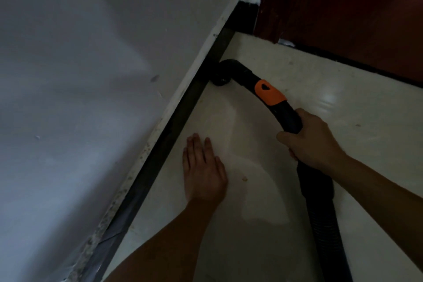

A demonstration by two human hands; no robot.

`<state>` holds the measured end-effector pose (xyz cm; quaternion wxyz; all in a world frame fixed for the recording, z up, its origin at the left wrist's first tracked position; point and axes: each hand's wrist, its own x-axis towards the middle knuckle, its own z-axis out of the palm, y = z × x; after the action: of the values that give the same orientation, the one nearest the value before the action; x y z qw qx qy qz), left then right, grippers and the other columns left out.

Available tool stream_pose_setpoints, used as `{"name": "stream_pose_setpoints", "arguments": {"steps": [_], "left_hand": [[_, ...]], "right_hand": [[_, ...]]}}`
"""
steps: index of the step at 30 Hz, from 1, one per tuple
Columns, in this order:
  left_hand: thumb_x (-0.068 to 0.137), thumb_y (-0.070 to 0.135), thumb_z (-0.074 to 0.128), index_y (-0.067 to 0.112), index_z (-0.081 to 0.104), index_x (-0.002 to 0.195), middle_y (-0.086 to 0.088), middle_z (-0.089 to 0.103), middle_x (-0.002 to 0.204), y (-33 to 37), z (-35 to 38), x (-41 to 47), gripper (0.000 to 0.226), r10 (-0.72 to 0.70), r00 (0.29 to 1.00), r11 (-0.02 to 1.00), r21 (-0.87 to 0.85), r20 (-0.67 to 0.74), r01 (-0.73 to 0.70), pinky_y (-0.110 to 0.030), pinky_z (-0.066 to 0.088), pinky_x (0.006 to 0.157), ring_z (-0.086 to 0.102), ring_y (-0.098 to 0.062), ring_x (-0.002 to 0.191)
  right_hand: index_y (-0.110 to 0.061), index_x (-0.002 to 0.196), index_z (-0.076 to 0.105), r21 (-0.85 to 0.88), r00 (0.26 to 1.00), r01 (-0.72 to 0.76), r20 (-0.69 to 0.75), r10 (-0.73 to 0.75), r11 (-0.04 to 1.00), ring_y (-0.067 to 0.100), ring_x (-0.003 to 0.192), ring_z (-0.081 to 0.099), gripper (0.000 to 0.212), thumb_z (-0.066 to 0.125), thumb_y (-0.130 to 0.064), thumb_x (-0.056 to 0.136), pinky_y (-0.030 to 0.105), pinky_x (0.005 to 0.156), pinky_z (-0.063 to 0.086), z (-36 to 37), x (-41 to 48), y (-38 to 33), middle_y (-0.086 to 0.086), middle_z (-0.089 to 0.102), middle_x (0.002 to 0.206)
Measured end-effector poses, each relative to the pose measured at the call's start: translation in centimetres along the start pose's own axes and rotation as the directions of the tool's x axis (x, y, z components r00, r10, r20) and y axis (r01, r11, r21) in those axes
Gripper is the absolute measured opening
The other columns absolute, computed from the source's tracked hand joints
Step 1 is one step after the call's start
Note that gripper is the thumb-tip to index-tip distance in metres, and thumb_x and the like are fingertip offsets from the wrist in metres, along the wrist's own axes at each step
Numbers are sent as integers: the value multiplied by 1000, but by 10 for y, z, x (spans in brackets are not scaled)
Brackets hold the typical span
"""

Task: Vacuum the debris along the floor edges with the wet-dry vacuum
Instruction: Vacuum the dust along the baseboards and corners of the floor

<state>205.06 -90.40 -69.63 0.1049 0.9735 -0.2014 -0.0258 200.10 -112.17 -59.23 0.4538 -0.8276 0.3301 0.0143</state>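
Right hand (313, 142) grips vacuum hose (270, 92), centre-right; nozzle (220, 81) at black baseboard (183, 117). Left hand (203, 171) flat, fingers straight, on floor (320, 89).

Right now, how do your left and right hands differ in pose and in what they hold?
The left hand lies flat with straight fingers; the right hand is curled. The left hand holds nothing and rests on the pale floor; the right hand grips the black vacuum wand. The left hand sits nearer the dark edge strip than the right hand. Both are bare and reach forward over the floor.
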Motion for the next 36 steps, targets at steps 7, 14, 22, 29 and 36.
{"name": "stream_pose_setpoints", "arguments": {"steps": [7, 14, 22, 29, 36], "left_hand": [[94, 24, 35, 3, 40, 143, -22, 29, 153, 0, -2, 1, 53, 1, 1000, 1000, -26, 5, -1, -44, 16, 119, 23, -34, 144], [94, 21, 37, 3, 42, 142, -22, 32, 152, -1, -2, 0, 52, -2, 1000, 999, -35, -17, 1, -44, 19, 118, 26, -34, 142], [93, 22, 35, 0, 41, 142, -24, 31, 151, 0, -2, -1, 53, 3, 1000, 999, -50, -24, -4, -46, 16, 117, 26, -37, 142], [93, 21, 36, 1, 41, 142, -24, 29, 152, 3, -5, -3, 54, -4, 1000, 999, -49, -9, 3, -47, 15, 118, 24, -37, 142], [92, 21, 38, 1, 43, 141, -24, 32, 151, 3, -3, -1, 53, 1, 999, 999, -33, -32, -2, -46, 18, 116, 27, -37, 141]], "right_hand": [[-11, 93, 56, -25, 985, -15, 169, 19, 1000, 11, 38, 49, 20, 72, -7, 80, 26, 40, 40, -6, -36, 5, 7, 54, 61], [-12, 88, 58, -16, 997, -57, 53, 58, 998, 8, 36, 48, 17, 71, -4, 81, 20, 38, 38, -20, -57, 22, 9, 55, 60], [-26, 83, 55, -29, 928, -254, -291, 235, 967, 11, 33, 52, 26, 72, -7, 82, 24, 37, 40, -64, -97, 78, 11, 60, 56], [-20, 87, 55, 27, 935, -207, -288, 206, 978, 10, 34, 54, 19, 70, -8, 82, 22, 34, 39, -56, -55, 69, 10, 59, 60], [-13, 89, 59, 35, 892, -267, -369, 261, 963, 24, 41, 55, 15, 71, -7, 82, 25, 45, 41, -69, -51, 82, 14, 59, 59]]}}
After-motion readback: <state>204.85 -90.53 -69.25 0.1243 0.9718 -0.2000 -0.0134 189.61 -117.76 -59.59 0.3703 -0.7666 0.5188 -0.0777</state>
